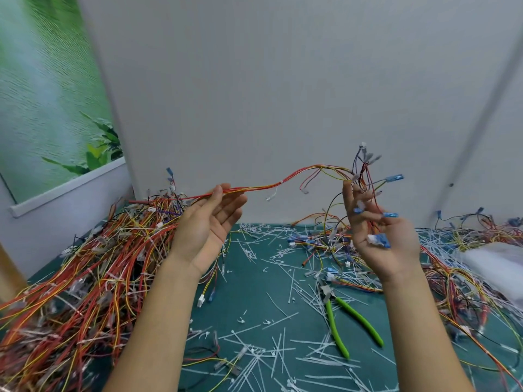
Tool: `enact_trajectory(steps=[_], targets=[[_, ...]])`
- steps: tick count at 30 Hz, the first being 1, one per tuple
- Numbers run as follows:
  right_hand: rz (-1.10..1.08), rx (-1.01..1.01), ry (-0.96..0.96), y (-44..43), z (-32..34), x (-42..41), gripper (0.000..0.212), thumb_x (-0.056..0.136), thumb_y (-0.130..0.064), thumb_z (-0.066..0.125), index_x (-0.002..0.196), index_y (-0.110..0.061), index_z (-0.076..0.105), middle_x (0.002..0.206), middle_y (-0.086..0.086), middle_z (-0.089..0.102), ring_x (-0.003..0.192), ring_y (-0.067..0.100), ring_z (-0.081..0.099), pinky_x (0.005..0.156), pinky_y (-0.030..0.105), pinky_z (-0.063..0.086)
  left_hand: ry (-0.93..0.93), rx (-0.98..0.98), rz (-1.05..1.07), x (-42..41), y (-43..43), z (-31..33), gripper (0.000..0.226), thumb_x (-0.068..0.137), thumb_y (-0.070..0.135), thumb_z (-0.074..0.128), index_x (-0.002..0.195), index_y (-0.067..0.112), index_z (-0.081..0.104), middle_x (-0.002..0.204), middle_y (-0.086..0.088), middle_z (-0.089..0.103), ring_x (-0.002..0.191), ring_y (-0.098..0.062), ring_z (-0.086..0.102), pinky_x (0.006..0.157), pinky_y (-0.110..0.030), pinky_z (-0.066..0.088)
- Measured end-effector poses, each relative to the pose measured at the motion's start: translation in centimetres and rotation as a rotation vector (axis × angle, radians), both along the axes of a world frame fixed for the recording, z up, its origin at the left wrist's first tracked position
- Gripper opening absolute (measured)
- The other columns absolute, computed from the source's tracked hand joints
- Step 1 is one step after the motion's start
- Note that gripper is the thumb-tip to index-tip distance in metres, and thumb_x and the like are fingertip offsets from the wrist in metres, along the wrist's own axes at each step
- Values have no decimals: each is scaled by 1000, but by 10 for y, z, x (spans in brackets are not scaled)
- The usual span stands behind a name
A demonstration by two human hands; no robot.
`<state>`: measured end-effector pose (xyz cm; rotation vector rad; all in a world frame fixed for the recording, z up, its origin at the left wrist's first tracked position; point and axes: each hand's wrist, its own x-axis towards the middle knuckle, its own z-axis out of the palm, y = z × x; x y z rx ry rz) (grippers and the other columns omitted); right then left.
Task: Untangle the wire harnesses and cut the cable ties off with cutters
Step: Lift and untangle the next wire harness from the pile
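Note:
A red, yellow and orange wire harness (pixel 263 188) stretches in the air between my two raised hands. My left hand (pixel 208 224), palm up, pinches it between thumb and fingers. My right hand (pixel 379 236) holds the other end, a bunch of wires with blue and white connectors (pixel 380 240). A white cable tie (pixel 281 182) still wraps the harness near its middle. Green-handled cutters (pixel 349 321) lie on the green table (pixel 254 292) below my right forearm, touched by neither hand.
A big heap of tangled harnesses (pixel 85 278) fills the table's left side. More wires (pixel 467 292) lie at the right beside a white bag (pixel 498 264). Cut white cable ties (pixel 283 349) litter the middle. A grey wall stands close behind.

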<state>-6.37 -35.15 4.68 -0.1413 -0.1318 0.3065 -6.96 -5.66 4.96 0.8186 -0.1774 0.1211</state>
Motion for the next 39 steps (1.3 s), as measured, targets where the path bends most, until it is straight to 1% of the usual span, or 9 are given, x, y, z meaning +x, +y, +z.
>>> enact_trajectory(steps=[3,5,10,16,19,21,24,30,39], targets=[[-59,-422,-8,10,-1,4,27,96,-17,48,100,-17,75,115,8,68,98,24,67,70,29,47,19,-98,-87,-1,-5,2,17,94,21,57,102,12,69,101,-11,77,96,-19,75,73,-26,61],[-117,-608,9,16,-2,4,24,88,-21,54,79,-21,76,107,7,69,99,27,64,78,39,46,28,-152,-138,-4,-10,4,16,90,21,60,96,12,72,100,-10,77,96,-18,75,74,-26,61],[-201,-733,-13,18,-10,5,26,94,-25,45,77,-24,65,133,9,68,104,30,60,86,47,49,23,-231,-251,-11,-18,10,23,92,18,57,86,9,77,92,-9,77,90,-17,76,71,-26,62],[-45,-466,-248,18,-16,5,27,94,-24,44,81,-15,66,147,21,55,133,55,50,108,65,42,63,-129,-245,-10,-24,7,16,92,20,58,93,10,71,89,-8,77,82,-15,76,65,-24,61],[-64,-329,-146,15,-19,9,35,104,-24,33,93,-16,65,145,23,56,127,45,60,89,51,59,106,-92,-125,-3,-25,1,13,98,22,57,99,15,67,91,-6,78,79,-12,76,59,-22,60],[-103,-220,-58,11,-19,11,26,100,-12,42,108,-16,66,140,21,61,114,33,68,80,39,63,152,-114,-42,2,-23,-3,11,97,23,60,102,17,67,93,-6,79,77,-10,76,57,-21,59],[-109,25,54,1,-22,15,47,95,2,44,139,-6,57,136,21,63,101,28,73,77,31,63,225,-202,9,7,-14,-9,11,99,21,60,105,14,66,97,-10,79,80,-13,77,59,-21,59],[-81,238,168,-4,-21,15,45,107,-4,28,145,15,40,144,34,50,120,46,62,86,49,61,206,-471,-107,9,1,-17,46,103,27,45,136,-5,49,126,-25,67,114,-33,69,85,-34,59],[-22,346,190,1,-13,9,45,106,-5,29,139,23,39,140,40,49,125,53,56,88,62,56,56,-594,-220,8,3,-17,64,100,37,52,142,-8,38,139,-31,56,126,-43,59,102,-42,48]])
